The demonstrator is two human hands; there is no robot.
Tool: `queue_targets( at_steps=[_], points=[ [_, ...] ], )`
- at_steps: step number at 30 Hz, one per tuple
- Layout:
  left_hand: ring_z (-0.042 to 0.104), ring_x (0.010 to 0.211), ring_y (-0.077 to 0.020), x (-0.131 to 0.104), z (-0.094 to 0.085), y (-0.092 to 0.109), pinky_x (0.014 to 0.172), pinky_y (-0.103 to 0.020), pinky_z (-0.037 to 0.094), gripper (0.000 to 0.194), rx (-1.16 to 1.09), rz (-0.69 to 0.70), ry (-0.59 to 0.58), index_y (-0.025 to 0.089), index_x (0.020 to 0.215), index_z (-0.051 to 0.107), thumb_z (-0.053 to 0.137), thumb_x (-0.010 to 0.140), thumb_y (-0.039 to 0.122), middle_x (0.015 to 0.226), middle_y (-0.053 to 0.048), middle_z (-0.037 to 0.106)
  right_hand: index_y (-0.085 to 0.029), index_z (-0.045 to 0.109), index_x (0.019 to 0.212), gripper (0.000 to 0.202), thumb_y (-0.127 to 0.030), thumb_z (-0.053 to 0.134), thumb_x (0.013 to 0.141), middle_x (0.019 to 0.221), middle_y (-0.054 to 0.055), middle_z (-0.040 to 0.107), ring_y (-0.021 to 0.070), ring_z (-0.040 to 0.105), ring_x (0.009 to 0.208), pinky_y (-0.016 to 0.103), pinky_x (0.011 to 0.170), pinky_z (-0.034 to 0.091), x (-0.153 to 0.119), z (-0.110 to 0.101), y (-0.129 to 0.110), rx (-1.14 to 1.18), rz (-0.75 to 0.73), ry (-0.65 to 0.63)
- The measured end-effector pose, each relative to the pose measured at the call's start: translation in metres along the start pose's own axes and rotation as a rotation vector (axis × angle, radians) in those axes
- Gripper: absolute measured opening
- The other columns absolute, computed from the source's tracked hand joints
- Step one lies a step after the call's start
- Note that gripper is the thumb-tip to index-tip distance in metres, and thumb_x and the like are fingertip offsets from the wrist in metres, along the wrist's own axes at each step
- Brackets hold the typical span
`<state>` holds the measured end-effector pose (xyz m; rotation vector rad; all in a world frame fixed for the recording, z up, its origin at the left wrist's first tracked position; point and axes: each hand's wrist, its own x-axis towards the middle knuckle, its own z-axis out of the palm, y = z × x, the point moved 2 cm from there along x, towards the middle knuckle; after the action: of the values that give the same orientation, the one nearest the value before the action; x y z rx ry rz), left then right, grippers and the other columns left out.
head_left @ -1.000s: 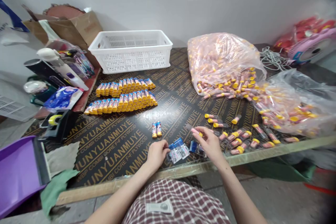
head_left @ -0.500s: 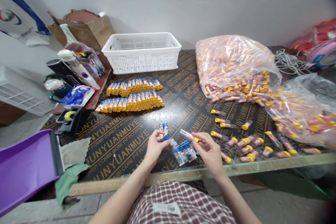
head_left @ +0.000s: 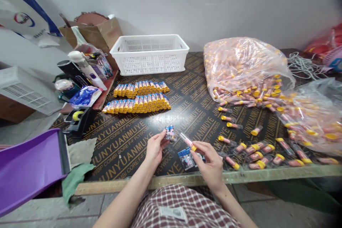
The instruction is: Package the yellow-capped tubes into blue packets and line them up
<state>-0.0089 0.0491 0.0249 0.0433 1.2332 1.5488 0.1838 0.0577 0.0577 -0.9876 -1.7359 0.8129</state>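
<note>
My right hand (head_left: pixel 210 160) pinches a clear plastic tube (head_left: pixel 187 141) by its yellow cap; it has a pink label and slants up to the left. In my left hand (head_left: pixel 157 146), fingers closed, is a small clear packet (head_left: pixel 171 136), its contents too small to make out. Just behind it stand a few blue-topped tubes (head_left: pixel 171 128), partly hidden. Small blue-and-grey printed packets (head_left: pixel 185 158) lie on the table between my hands, partly covered by the right one.
Two rows of blue-and-yellow tubes (head_left: pixel 137 103) lie at the left, before a white plastic basket (head_left: pixel 152 60). Loose yellow-capped tubes (head_left: pixel 255 156) and a full plastic bag (head_left: pixel 240 60) are at the right. A tape dispenser (head_left: pixel 77 121) and purple dustpan (head_left: pixel 34 171) sit left.
The blue piece at my left fingertips no longer shows; a clear packet is there now. My right hand has shifted slightly down, still with the tube. The view has turned slightly left.
</note>
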Motion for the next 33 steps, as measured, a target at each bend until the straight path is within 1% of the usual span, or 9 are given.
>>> queue_targets(
  at_steps=[9,12,15,19,22,25,26,29,33],
  points=[
    [0.057,0.055,-0.0095,-0.004,0.003,-0.002,0.058,-0.022,0.048,0.033,0.063,0.075,0.012,0.011,0.064,0.066,0.081,0.054,0.039,0.062,-0.002,0.066,-0.027,0.065,0.106,0.028,-0.013,0.058,0.083,0.099,0.007,0.064,0.0209,0.062,0.093,0.038,0.083,0.053,-0.005,0.009,-0.006,-0.049,-0.104,-0.077],
    [0.061,0.061,-0.0122,-0.01,0.008,-0.002,0.062,-0.024,0.05,0.033,0.098,0.076,-0.094,0.011,0.072,0.066,0.078,0.06,0.04,0.07,-0.004,0.068,-0.027,0.064,0.111,0.031,-0.014,0.054,0.085,0.108,0.007,0.062,0.021,0.06,0.1,0.038,0.089,0.05,-0.006,0.013,-0.003,-0.031,-0.068,-0.162],
    [0.064,0.066,-0.0141,-0.017,0.014,0.0,0.065,-0.026,0.051,0.035,0.12,0.033,-0.205,0.012,0.082,0.066,0.08,0.059,0.034,0.077,-0.006,0.07,-0.028,0.062,0.113,0.033,-0.013,0.047,0.087,0.105,0.006,0.061,0.0195,0.06,0.099,0.036,0.086,0.051,-0.006,0.015,0.001,0.008,-0.039,-0.237],
    [0.064,0.064,-0.0139,-0.025,0.017,0.002,0.064,-0.026,0.051,0.037,0.215,-0.042,-0.352,0.01,0.084,0.067,0.08,0.06,0.034,0.077,-0.008,0.07,-0.03,0.054,0.122,0.044,-0.011,0.05,0.083,0.103,0.006,0.057,0.019,0.059,0.094,0.035,0.082,0.053,-0.003,0.016,0.007,-0.006,-0.062,-0.25],
    [0.064,0.065,-0.0138,-0.034,0.016,-0.005,0.064,-0.025,0.051,0.037,0.307,-0.144,-0.473,0.009,0.084,0.069,0.081,0.058,0.033,0.079,-0.009,0.07,-0.031,0.038,0.135,0.067,-0.008,0.053,0.075,0.127,0.008,0.045,0.024,0.05,0.114,0.042,0.094,0.047,0.002,0.015,0.007,-0.022,-0.096,-0.233],
    [0.063,0.064,-0.0132,-0.041,0.015,-0.013,0.062,-0.023,0.049,0.039,0.351,-0.202,-0.518,0.009,0.087,0.07,0.082,0.057,0.032,0.08,-0.008,0.07,-0.029,0.023,0.142,0.084,-0.007,0.052,0.067,0.147,0.008,0.024,0.0273,0.038,0.129,0.044,0.1,0.043,0.008,0.014,0.005,0.085,-0.084,-0.337],
    [0.063,0.064,-0.0132,-0.043,0.015,-0.014,0.061,-0.023,0.049,0.039,0.364,-0.212,-0.531,0.01,0.087,0.07,0.082,0.058,0.033,0.08,-0.008,0.07,-0.028,0.021,0.143,0.086,-0.006,0.051,0.065,0.148,0.008,0.024,0.0272,0.037,0.13,0.044,0.102,0.041,0.009,0.013,0.004,0.122,-0.08,-0.396],
    [0.063,0.064,-0.0135,-0.045,0.017,-0.016,0.062,-0.023,0.049,0.036,0.356,-0.23,-0.557,0.009,0.083,0.07,0.076,0.064,0.04,0.077,-0.009,0.07,-0.024,0.024,0.141,0.086,-0.006,0.048,0.061,0.141,0.009,0.037,0.0262,0.041,0.128,0.045,0.106,0.036,0.012,0.011,0.002,0.143,-0.103,-0.535],
    [0.061,0.061,-0.0121,-0.043,0.02,-0.013,0.061,-0.022,0.047,0.037,0.26,-0.242,-0.542,0.01,0.085,0.07,0.078,0.063,0.039,0.074,-0.007,0.068,-0.023,0.031,0.138,0.082,-0.008,0.049,0.059,0.136,0.009,0.044,0.0268,0.044,0.125,0.044,0.106,0.036,0.012,0.009,0.001,0.083,-0.145,-0.551]
  ],
)
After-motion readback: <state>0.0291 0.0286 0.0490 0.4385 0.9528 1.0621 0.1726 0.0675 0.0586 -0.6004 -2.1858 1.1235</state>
